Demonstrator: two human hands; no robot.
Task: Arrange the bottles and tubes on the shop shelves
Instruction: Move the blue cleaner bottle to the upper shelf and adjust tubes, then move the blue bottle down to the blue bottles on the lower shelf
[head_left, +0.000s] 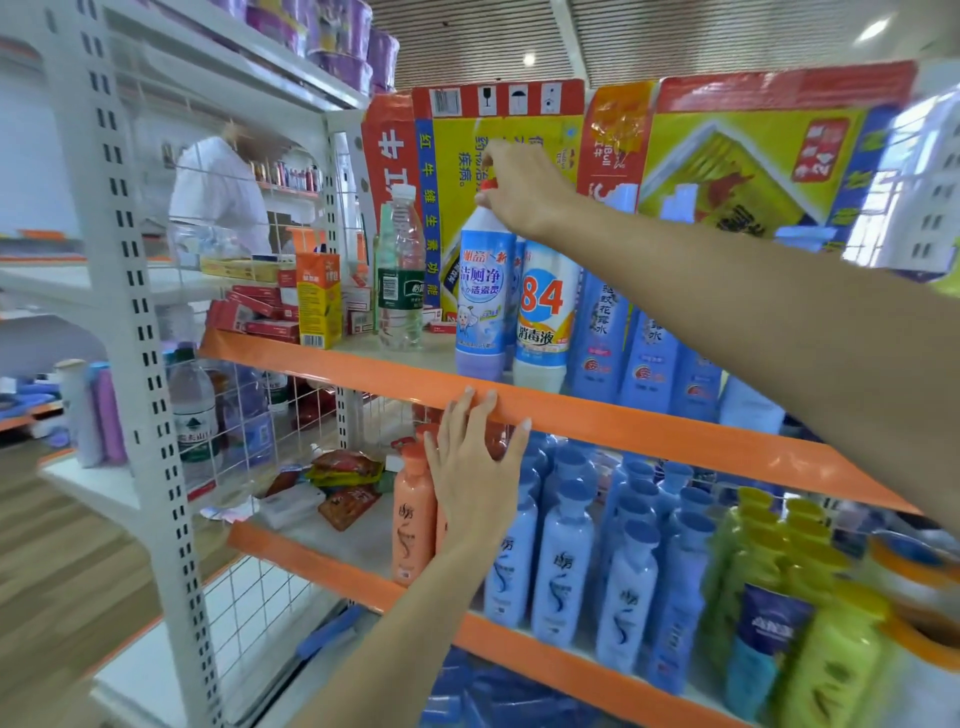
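My right hand (522, 189) grips the red-capped neck of a blue and white toilet cleaner bottle (483, 296), which stands at the front of the upper orange-edged shelf (597, 415). Beside it stands a white "84" disinfectant bottle (544, 317), then a row of blue bottles (644, 353). My left hand (475, 467) lies with straight fingers against that shelf's orange front edge, its fingertips on the strip. Behind that hand, on the shelf below, stand orange bottles (413, 514) and several blue shampoo bottles (566, 561).
A clear water bottle (399, 270), an orange carton (318, 299) and red boxes (260, 312) sit left on the upper shelf, with big yellow-red cartons (753, 166) behind. Green bottles (779, 571) and snack packets (345, 478) lie lower down. A person in white (221, 192) stands beyond the shelving.
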